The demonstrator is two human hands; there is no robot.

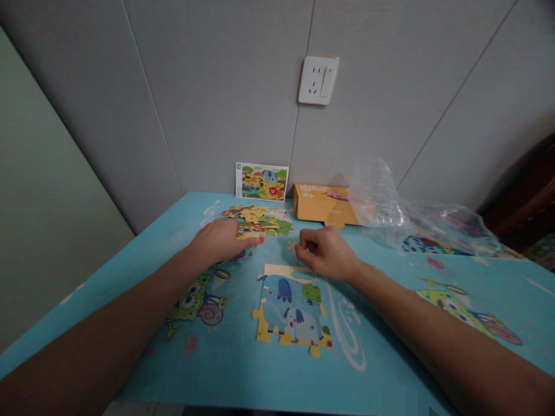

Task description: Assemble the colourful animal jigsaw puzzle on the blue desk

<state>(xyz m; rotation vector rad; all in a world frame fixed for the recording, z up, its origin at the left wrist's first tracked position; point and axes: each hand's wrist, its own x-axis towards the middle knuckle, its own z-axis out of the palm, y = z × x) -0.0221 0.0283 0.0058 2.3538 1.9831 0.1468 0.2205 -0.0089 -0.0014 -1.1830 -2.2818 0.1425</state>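
My left hand (219, 238) rests at the near left side of a heap of loose jigsaw puzzle pieces (255, 215). Its thumb is stretched out to the right, apart from the fingers, which are partly hidden; no piece shows clearly in its grip. My right hand (327, 251) is curled closed just above the table, right of the heap, with nothing visible in its fingers. Nearer to me lies a joined section of jigsaw puzzle (290, 306), showing blue elephants and a green bush. Its far right corner is close below my right hand.
Against the wall leans a picture card (262, 181) with animals. Beside it lies an orange box (323, 203), partly covered by a crumpled clear plastic bag (381, 196). More plastic spreads to the right. A blue cartoon-printed cloth (195, 370) covers the table; a socket (318, 80) is on the wall.
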